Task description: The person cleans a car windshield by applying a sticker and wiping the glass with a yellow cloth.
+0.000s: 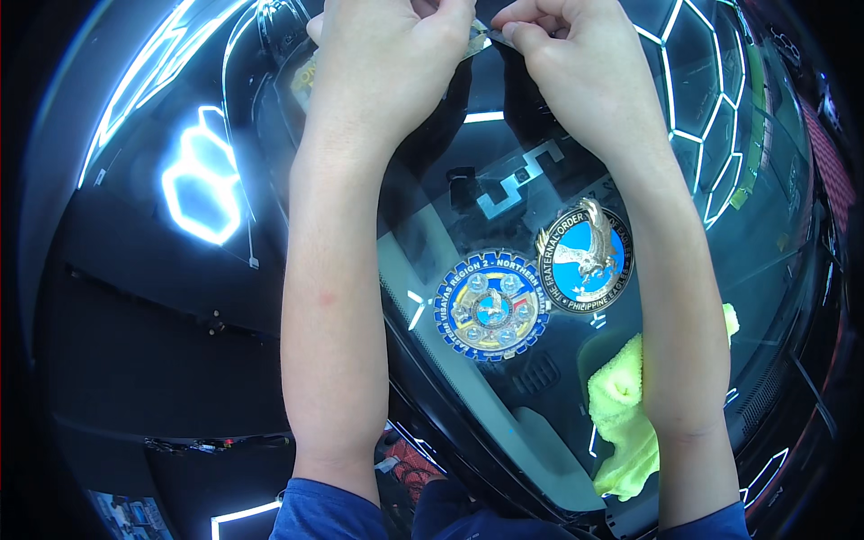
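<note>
At the top edge, my left hand (395,67) pinches a small sticker-like piece (478,42) with its fingertips, partly cut off by the frame. Just right of it, my right hand (574,61) has thumb and forefinger closed on what looks like a thin strip. Both hands are over a car's glass windshield (418,196). Between my forearms, a round blue gear-edged emblem (492,307) and a round emblem with a metallic eagle (586,260) are on the glass. A yellow-green microfiber cloth (624,418) lies by my right forearm, which partly hides it.
The car's glossy black hood (776,466) curves along the lower right. Black body panels (169,324) reflect hexagonal lights at left. A yellowish sticker (304,81) shows behind my left wrist. Red patterned flooring (408,459) shows below.
</note>
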Available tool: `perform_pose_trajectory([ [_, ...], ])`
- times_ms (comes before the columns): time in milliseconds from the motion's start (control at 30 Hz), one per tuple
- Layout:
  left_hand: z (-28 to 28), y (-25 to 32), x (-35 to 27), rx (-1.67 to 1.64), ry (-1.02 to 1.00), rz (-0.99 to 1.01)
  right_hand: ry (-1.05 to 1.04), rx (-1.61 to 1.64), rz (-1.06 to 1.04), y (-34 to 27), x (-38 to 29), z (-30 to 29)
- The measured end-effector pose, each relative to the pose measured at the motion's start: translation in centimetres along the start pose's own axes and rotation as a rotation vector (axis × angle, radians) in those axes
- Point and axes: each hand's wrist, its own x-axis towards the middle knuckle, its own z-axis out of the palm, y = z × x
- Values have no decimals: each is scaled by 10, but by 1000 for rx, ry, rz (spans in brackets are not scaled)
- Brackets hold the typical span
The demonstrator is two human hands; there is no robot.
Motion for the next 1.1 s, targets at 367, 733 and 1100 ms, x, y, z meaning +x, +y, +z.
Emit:
perform_pose_trajectory([
  [367,-3,-2,0,93,31,30,86,-63,-223,2,-11,5],
  [733,1,14,-10,224,65,-77,253,30,-183,6,-7,10],
  [1100,-3,-25,-2,459,-103,-143,235,105,-165,14,0,5],
])
